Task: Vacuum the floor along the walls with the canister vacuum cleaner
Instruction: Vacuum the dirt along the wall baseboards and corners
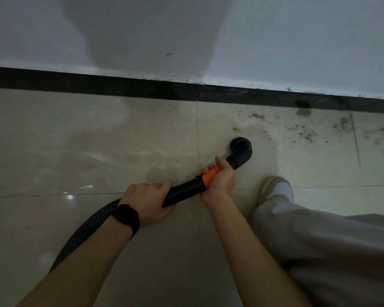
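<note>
A black vacuum wand (186, 191) with an orange collar (211, 176) ends in a curved black nozzle (242, 149) that points down at the beige tiled floor (98, 140). My right hand (220, 180) grips the wand at the orange collar. Further back, my left hand (149, 202), with a black watch on its wrist, holds the wand where the ribbed black hose (84, 231) joins it. Brown dirt specks (306, 131) lie on the tiles to the right of the nozzle, near the dark baseboard (120, 85). The canister is out of view.
A white wall (186, 36) runs across the top above the baseboard. My right leg in light grey trousers (319, 244) and a pale shoe (275, 189) stand on the floor just right of the wand. The hose trails off to the lower left.
</note>
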A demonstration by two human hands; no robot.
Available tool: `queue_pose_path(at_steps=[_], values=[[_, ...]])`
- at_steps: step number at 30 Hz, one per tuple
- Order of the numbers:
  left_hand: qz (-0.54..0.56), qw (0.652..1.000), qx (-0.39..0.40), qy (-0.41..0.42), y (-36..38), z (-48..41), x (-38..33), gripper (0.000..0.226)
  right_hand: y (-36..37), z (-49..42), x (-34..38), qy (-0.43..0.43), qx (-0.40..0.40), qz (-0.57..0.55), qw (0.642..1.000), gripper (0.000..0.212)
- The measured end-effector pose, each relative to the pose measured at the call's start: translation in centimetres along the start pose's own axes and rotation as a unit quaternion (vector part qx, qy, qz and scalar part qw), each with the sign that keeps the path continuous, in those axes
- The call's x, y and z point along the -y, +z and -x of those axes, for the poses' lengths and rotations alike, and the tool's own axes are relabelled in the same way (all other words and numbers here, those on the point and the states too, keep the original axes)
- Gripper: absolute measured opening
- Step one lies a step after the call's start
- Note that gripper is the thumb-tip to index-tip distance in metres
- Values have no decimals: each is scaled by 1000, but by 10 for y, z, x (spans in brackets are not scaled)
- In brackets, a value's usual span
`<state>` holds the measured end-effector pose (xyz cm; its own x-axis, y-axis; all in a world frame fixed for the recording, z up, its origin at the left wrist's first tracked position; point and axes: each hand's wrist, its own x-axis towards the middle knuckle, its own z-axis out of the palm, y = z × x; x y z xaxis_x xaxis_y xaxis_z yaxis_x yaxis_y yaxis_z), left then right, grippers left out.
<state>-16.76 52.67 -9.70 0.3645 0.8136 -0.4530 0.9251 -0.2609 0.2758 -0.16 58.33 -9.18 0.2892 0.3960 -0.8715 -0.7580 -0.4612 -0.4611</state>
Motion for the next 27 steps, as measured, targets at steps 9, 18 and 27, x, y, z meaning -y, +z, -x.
queue_pose_path(at_steps=[9, 18, 27], values=[[16, 999, -3, -38, -13, -13, -7, 42, 22, -9, 15, 7, 40, 22, 999, 8], [33, 998, -21, -53, -22, -28, -6, 40, 40, -20, 26, 4, 69, 42, 997, 7], [45, 995, -41, -74, -28, -43, -4, 39, 62, -30, 36, 4, 91, 56, 994, 10]])
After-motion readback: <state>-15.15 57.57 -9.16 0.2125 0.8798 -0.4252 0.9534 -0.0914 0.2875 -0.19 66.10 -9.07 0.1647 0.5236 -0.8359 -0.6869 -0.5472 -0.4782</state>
